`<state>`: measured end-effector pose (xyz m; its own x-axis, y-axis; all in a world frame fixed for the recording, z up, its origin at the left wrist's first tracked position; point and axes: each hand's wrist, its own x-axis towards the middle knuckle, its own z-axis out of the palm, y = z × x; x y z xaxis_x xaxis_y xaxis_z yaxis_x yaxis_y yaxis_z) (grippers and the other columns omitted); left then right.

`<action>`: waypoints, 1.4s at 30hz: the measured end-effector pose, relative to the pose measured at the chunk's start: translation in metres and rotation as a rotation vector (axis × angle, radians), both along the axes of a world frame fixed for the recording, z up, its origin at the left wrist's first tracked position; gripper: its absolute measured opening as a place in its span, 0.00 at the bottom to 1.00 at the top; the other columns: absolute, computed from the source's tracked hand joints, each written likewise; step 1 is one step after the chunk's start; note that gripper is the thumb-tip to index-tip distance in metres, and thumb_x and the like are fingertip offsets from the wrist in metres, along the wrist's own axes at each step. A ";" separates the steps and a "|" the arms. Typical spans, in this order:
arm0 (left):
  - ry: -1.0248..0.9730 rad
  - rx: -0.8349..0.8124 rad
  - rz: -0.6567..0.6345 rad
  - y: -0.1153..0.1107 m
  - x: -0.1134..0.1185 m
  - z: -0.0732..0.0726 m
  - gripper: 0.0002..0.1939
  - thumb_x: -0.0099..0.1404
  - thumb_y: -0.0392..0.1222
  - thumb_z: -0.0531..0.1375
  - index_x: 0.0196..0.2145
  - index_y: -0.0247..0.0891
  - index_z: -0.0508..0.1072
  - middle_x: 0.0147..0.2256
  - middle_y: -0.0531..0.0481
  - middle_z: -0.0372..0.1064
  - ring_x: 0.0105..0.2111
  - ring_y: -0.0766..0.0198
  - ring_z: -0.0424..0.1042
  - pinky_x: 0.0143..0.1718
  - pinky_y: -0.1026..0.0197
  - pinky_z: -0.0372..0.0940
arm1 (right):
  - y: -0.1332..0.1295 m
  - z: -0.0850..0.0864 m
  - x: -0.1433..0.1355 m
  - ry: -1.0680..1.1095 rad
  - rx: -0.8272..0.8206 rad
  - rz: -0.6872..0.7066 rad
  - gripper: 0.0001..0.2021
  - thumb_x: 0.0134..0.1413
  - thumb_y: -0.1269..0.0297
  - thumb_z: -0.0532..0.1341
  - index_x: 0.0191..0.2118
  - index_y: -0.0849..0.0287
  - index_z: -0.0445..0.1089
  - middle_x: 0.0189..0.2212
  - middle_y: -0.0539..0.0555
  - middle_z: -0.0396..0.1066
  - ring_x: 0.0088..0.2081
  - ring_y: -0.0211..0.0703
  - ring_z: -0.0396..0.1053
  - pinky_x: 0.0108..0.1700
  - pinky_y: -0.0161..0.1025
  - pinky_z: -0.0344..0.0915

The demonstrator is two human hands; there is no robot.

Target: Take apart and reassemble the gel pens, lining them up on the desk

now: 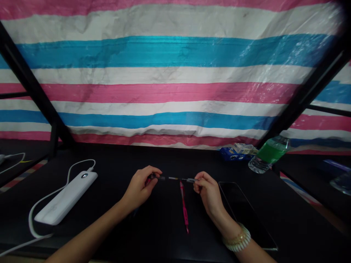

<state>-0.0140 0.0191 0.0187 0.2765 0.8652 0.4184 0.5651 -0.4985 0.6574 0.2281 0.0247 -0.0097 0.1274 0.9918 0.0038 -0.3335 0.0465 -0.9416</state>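
Observation:
My left hand (pixel 142 184) is closed around a pen barrel (pixel 161 178), whose clear end points right; a bit of red shows by the fingers. Pinched in my right hand (pixel 207 188) is a thin pen refill (pixel 175 178) with a grey part (pixel 191 180) at the fingertips. The refill's tip points left and lines up with the barrel, a small gap apart. A pink pen (pixel 184 208) lies on the black table (pixel 161 226) between my hands. A pale coiled band (pixel 238 239) circles my right wrist.
To the left lies a white power bank (pixel 67 197) with a white cable (pixel 41 201). A dark phone (pixel 246 213) rests beside my right forearm. At the back right are a blue packet (pixel 233 155) and a tilted bottle with green label (pixel 271 153). Striped sheeting (pixel 170 91) hangs behind.

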 end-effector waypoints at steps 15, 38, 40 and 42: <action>0.012 0.000 -0.010 -0.003 0.003 -0.001 0.12 0.64 0.34 0.56 0.44 0.42 0.72 0.38 0.50 0.74 0.36 0.61 0.71 0.40 0.58 0.63 | -0.004 0.000 -0.002 -0.095 0.055 0.021 0.03 0.39 0.69 0.61 0.25 0.57 0.65 0.15 0.44 0.58 0.20 0.35 0.54 0.24 0.35 0.48; -0.025 -0.020 -0.104 -0.005 0.006 0.002 0.09 0.65 0.35 0.57 0.44 0.41 0.71 0.38 0.50 0.74 0.37 0.62 0.72 0.40 0.60 0.64 | -0.010 0.006 -0.005 -0.297 0.188 0.071 0.04 0.45 0.68 0.64 0.29 0.57 0.67 0.21 0.46 0.65 0.24 0.37 0.61 0.27 0.34 0.56; -0.021 -0.005 -0.118 -0.006 0.006 0.002 0.09 0.65 0.35 0.57 0.43 0.40 0.71 0.38 0.50 0.73 0.37 0.63 0.72 0.41 0.60 0.64 | -0.013 0.010 -0.009 -0.373 0.227 0.111 0.06 0.47 0.65 0.65 0.32 0.56 0.68 0.25 0.49 0.69 0.26 0.39 0.66 0.29 0.35 0.60; -0.025 0.010 -0.112 -0.006 0.006 0.002 0.08 0.65 0.34 0.58 0.43 0.40 0.72 0.37 0.50 0.73 0.37 0.63 0.72 0.41 0.60 0.64 | -0.014 0.011 -0.012 -0.411 0.261 0.118 0.07 0.49 0.63 0.65 0.34 0.55 0.67 0.28 0.50 0.71 0.29 0.41 0.69 0.32 0.36 0.63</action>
<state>-0.0076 0.0129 0.0203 0.3609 0.8248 0.4352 0.4886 -0.5647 0.6651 0.2162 0.0105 0.0017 -0.0493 0.9588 0.2799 0.0452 0.2821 -0.9583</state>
